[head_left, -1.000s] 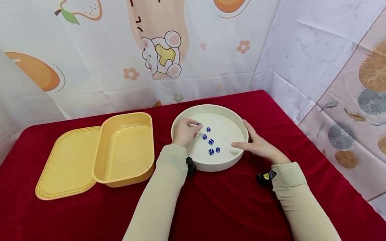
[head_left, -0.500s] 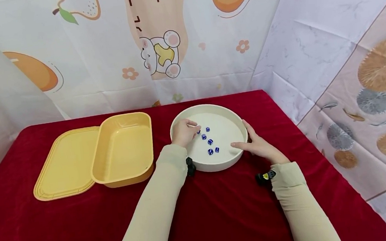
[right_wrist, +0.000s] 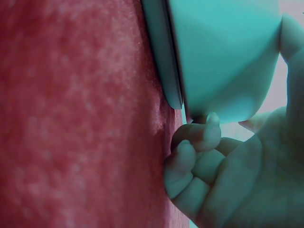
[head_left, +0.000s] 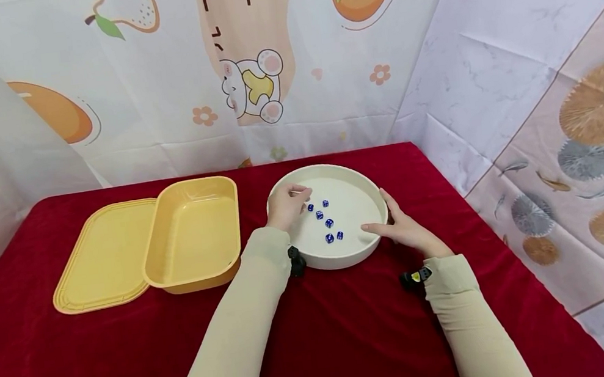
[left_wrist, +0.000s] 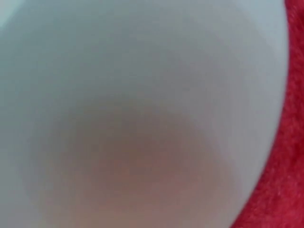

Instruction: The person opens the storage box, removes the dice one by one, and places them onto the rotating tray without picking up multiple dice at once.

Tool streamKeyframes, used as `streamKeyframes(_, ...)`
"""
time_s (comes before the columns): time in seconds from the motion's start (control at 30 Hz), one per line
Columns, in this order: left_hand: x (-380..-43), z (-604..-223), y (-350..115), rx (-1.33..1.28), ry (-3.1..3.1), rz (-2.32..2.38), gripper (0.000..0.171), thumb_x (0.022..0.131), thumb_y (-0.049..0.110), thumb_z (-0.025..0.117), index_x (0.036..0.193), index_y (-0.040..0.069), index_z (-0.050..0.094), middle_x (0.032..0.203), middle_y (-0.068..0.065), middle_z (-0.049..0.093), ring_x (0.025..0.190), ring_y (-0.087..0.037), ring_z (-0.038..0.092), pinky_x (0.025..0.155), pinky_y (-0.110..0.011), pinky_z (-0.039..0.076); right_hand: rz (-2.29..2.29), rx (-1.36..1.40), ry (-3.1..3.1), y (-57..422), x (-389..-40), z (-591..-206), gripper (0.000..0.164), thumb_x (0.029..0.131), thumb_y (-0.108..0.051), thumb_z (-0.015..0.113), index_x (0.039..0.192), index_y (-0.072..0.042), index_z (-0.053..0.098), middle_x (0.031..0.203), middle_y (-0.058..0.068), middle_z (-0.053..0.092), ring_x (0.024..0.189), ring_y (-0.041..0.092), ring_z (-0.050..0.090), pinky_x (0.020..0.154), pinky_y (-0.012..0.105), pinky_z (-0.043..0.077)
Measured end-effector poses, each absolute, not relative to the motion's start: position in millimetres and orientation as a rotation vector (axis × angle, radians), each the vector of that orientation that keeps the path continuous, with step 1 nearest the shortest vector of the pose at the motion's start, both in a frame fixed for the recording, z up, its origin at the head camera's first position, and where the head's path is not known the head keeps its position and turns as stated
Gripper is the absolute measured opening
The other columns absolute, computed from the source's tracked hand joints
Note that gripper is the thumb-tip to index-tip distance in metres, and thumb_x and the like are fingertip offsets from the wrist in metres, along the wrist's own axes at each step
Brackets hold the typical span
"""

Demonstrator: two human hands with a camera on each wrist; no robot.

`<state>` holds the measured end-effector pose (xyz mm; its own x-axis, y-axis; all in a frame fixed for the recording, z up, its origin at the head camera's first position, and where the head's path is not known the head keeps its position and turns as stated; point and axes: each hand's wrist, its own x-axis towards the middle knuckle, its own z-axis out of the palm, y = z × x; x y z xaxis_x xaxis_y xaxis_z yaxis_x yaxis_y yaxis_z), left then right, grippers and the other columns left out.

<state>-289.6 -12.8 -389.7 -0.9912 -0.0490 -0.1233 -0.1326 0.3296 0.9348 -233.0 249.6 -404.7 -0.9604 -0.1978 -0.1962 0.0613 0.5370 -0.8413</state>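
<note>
Several blue dice (head_left: 329, 223) with white pips lie loosely grouped inside a round, shallow white tray (head_left: 354, 186). My left hand (head_left: 285, 207) reaches over the tray's left rim, its fingers bent just above the leftmost die (head_left: 311, 208), which lies apart from the fingertips. Whether anything is tucked in its palm is hidden. On the opposite side my right hand (head_left: 407, 226) grips the tray, thumb over the rim and other fingers along the outer wall. The right wrist view shows the tray wall (right_wrist: 223, 52) against that hand (right_wrist: 242, 175). The left wrist view is mostly blurred white wall.
Left of the tray stands a deep yellow rectangular container (head_left: 191, 237). A flat yellow lid (head_left: 104, 255) lies beside it, partly behind its left wall. Everything rests on a red cloth-covered table (head_left: 350, 331), with patterned curtains (head_left: 160, 105) behind.
The left hand lowered a pinched die onto the tray floor beside the others, let it go and drew back slightly to the left. The right hand stayed at the rim.
</note>
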Motion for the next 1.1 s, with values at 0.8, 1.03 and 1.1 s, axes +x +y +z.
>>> streamKeyframes(0.8,-261,-341,-57,0.057,2.614,1.708,0.036,0.1,0.039,0.059,0.119,0.01,0.067,0.106,-0.01,0.073,0.098,-0.031,0.069,0.083,-0.032,0.057,-1.508,0.061,2.834,251,-224,-383,0.082,0.094,-0.049,0.062,0.158,-0.014,0.025,0.092,0.001,0.048,0.074,0.007,0.047,0.068,0.02,0.043)
streamKeyframes(1.03,-247,-316,-88,0.158,2.789,1.579,0.04,0.098,0.043,0.059,0.122,0.011,0.067,0.111,-0.007,0.07,0.1,-0.022,0.064,0.09,-0.037,0.054,-1.585,0.034,2.973,242,-221,-358,0.072,0.094,-0.052,0.06,0.154,-0.019,0.036,0.107,0.004,0.063,0.083,0.002,0.057,0.076,0.018,0.044)
streamKeyframes(1.1,-243,-309,-98,0.166,2.839,1.537,0.041,0.098,0.043,0.059,0.123,0.012,0.067,0.114,-0.008,0.069,0.103,-0.023,0.062,0.091,-0.039,0.052,-1.571,-0.012,3.024,238,-222,-349,0.071,0.095,-0.052,0.06,0.154,-0.02,0.037,0.117,0.007,0.065,0.093,0.008,0.061,0.084,0.021,0.045)
